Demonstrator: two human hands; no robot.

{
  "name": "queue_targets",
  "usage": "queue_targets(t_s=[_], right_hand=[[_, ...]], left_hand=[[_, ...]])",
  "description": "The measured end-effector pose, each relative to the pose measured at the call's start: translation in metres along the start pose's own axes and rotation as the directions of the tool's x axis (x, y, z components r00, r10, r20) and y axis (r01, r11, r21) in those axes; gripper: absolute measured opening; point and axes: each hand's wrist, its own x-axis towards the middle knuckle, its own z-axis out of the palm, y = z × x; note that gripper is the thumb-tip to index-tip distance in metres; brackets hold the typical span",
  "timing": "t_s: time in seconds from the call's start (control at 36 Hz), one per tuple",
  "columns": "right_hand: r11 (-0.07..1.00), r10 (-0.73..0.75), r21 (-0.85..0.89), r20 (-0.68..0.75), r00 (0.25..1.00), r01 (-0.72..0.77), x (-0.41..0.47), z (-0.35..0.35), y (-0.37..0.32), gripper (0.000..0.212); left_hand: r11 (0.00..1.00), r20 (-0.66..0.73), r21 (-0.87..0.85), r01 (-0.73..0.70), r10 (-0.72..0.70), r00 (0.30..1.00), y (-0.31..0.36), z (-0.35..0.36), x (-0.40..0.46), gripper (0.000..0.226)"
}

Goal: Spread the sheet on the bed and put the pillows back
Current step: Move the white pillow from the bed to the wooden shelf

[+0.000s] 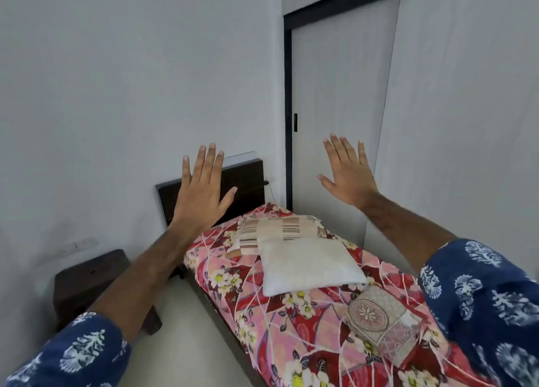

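Nearest: blue printed sleeves [495, 293] at both lower corners, forearms raised over the bed. Small embroidered cushion [379, 319] on the floral sheet [250, 302], close by the right sleeve. Sheet already spread flat, draped over the near edge; thin cloth, likely light and limp, best pinched at corners or hems. Further up: white pillow [309, 265] lapping a striped pillow [277, 232] near the dark headboard [245, 188]. Both probably soft, light, easiest gripped at the short ends. Farthest: left hand [201, 188] and right hand [348, 173] lifted, fingers splayed wide, holding nothing.
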Motion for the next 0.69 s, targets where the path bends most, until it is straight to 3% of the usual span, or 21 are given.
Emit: queue_targets(t_s=[0.31, 0.69], right_hand=[[0.999, 0.006, 0.032, 0.202, 0.979, -0.013, 0.005, 0.104, -0.057, 0.088], [0.996, 0.001, 0.079, 0.418, 0.909, -0.037, 0.043, 0.302, -0.073, 0.089]], left_hand=[[1.000, 0.096, -0.006, -0.015, 0.015, 0.995, -0.041, 0.103, -0.015, 0.080], [0.991, 0.297, -0.087, -0.102, 0.124, 0.947, -0.053, 0.294, 0.042, 0.078]])
